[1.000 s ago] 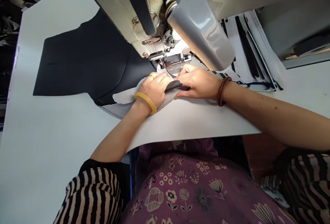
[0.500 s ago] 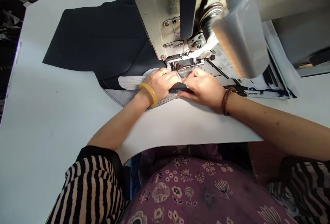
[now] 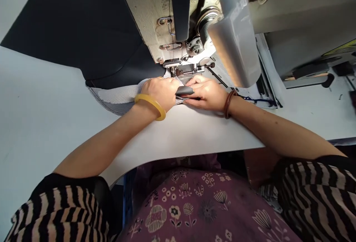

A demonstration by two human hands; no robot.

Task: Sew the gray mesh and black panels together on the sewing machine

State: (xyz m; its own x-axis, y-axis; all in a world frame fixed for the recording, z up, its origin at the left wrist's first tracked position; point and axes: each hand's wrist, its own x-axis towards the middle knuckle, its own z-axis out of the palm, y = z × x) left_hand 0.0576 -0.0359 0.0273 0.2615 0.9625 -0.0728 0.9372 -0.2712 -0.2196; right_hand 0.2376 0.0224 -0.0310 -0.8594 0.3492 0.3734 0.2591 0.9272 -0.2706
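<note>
A black fabric panel (image 3: pixel 83 30) with a pale mesh backing (image 3: pixel 119 94) lies partly beneath the sewing machine's head (image 3: pixel 147 8). Its near edge is folded, and a dark flap (image 3: pixel 185 90) stands up between my hands. My left hand (image 3: pixel 161 91), with a yellow bangle at the wrist, is closed over the folded edge, just in front of the presser foot (image 3: pixel 174 72). To its right, my right hand (image 3: pixel 208 92) pinches the same edge between thumb and fingers. The fingertips of both hands are partly hidden by fabric.
A translucent grey lamp cover (image 3: pixel 236 45) hangs over the right side of the machine. Scissors or a similar blue-handled tool (image 3: pixel 258 102) lie right of my right wrist. The white table (image 3: pixel 155 138) has a curved front edge near my body.
The view has swung right, so everything sits further left. My left hand's fingers are more curled on the fabric, and the dark flap now sticks up between both hands.
</note>
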